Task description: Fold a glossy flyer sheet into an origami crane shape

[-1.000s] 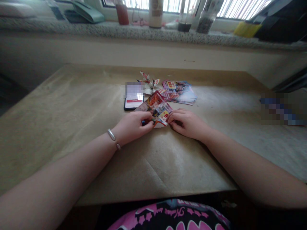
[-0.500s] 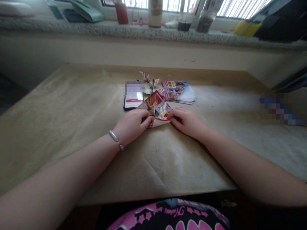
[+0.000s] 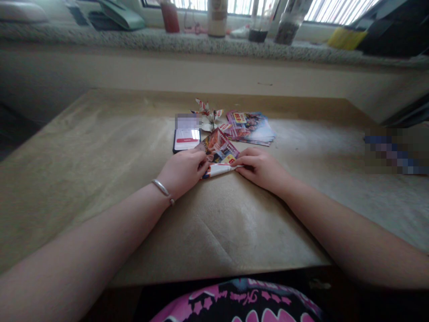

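A colourful printed paper sheet lies on the table in front of me, its near edge turned up into a white-backed fold. My left hand grips the left end of that fold between thumb and fingers; a silver bangle circles the wrist. At the fold's right end, my right hand pinches the paper. Just beyond the left hand lies a phone with a lit screen, its top part blurred. Behind the sheet sits a flower shape folded from printed paper. To its right is a stack of printed leaflets.
The tan-covered table meets a wall below a stone windowsill. Along the sill stand a red container, bottles and jars, and a yellow item. A blurred-out blue item lies at the table's right.
The near edge of the sheet is turned over further, and the white fold looks narrower and flatter. My left hand has shifted slightly left along it; the right hand stays nearly in place.
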Tool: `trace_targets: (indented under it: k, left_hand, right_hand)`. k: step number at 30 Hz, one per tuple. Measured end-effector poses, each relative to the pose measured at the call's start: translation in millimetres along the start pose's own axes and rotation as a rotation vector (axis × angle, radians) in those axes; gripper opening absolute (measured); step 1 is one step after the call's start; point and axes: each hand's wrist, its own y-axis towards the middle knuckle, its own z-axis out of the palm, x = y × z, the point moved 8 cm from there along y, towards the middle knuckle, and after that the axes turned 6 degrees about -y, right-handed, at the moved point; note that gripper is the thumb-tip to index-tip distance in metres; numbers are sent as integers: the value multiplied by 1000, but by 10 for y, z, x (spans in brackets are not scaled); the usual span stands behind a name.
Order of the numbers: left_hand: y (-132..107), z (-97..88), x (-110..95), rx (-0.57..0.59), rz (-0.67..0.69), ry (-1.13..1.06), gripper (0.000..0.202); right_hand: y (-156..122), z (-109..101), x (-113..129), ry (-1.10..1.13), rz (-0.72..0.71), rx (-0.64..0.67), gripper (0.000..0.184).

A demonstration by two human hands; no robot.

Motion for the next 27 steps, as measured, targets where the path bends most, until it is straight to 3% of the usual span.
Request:
trace_targets:
  k: [15,19,27]
  left_hand:
    - [-4,-10,-27,-33,22,-26,22]
    - [-42,-75,-43,-68,77,-110,31]
    - [-123,-32,-182,69,231,33,30]
  right_hand:
    - [4,15,44,-168,-49,47,24]
    - [8,12,48,-178,-56,27,24]
    - [13,27,66,-229,-43,27,26]
